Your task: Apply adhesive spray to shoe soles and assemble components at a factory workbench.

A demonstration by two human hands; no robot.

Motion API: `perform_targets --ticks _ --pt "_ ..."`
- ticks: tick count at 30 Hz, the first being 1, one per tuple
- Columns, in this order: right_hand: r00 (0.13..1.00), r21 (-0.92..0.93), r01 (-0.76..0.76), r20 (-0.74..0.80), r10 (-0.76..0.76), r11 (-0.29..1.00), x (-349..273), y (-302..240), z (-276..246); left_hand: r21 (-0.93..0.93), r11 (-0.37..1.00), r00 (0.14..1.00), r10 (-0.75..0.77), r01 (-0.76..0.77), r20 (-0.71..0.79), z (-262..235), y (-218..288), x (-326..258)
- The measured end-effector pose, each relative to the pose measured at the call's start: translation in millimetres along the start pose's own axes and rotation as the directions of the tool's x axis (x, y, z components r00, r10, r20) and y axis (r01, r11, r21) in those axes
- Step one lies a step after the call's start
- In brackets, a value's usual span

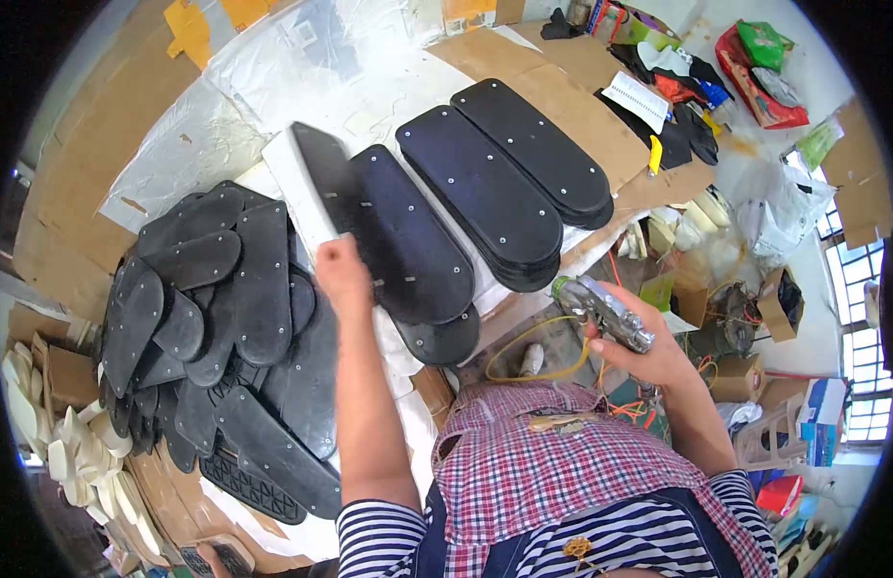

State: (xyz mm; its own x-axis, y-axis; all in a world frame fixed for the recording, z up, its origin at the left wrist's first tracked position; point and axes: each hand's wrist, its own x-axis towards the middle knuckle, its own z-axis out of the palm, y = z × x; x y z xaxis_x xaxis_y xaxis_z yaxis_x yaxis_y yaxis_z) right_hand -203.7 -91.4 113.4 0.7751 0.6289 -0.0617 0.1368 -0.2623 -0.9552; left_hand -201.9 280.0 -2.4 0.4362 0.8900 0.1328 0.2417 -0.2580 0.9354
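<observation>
My left hand [342, 270] is closed on the near end of a long rounded panel [323, 164], black on its face and pale along its side. The panel is tilted up on edge and slightly blurred. Beside it lies a stack of black rounded panels with small metal studs [413, 231]. My right hand [654, 337] is wrapped around a metal spray gun [610, 316], held off the table's near edge. A yellow hose [509, 374] loops beside the gun. Two more stacks of black panels, the middle stack [480, 183] and the right stack [538, 144], lie farther right.
A large heap of black panels [210, 279] covers the table's left side. Cream-coloured pieces [80, 453] are piled at far left. A notebook [636, 96] and a yellow-handled cutter [655, 154] lie at the back right. Cardboard boxes [735, 378] stand on the floor at right.
</observation>
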Motion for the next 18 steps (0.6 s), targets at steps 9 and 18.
perform_targets --ticks 9,18 --pt "0.993 0.148 0.111 0.024 -0.115 0.983 27.1 -18.3 11.2 -0.678 0.725 0.741 -0.522 0.123 -0.423 -242.2 -42.2 63.4" --pt "0.989 0.232 0.138 0.024 -0.147 0.963 24.6 -35.0 6.6 -0.724 0.509 0.725 -0.688 0.466 -0.017 -173.4 -176.1 -36.3"
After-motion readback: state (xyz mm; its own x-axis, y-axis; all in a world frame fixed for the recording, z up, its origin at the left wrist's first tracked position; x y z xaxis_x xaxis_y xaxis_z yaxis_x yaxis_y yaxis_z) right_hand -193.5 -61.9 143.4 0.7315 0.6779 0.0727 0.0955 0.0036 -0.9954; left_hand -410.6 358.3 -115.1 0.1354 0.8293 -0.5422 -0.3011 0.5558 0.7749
